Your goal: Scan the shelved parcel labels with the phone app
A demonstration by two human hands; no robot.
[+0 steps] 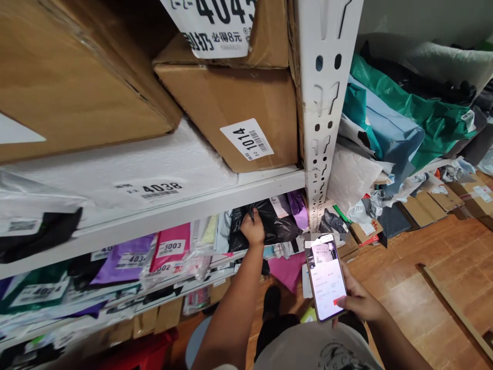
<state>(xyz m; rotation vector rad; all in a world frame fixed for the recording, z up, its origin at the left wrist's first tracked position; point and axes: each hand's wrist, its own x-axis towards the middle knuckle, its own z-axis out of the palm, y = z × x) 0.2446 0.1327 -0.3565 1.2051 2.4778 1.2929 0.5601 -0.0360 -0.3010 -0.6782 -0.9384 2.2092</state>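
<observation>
My left hand (pixel 253 228) reaches to the shelf below and is closed on a black plastic parcel bag (pixel 275 221), pinching its left part. A pale label and a purple bag (pixel 298 208) are at the right end of that parcel. In my right hand (pixel 356 295) is a smartphone (pixel 325 280), held upright with its lit screen facing me. The thumb lies over a red button low on the screen. The screen's text is too small to read.
A white slotted post (pixel 319 103) stands right of the black parcel. Cardboard boxes (pixel 239 108) fill the shelf above. Labelled bags (pixel 169 246) line the lower shelf at left. More parcels (pixel 400 113) are at right, over a wooden floor (pixel 423 298) with a long strip on it.
</observation>
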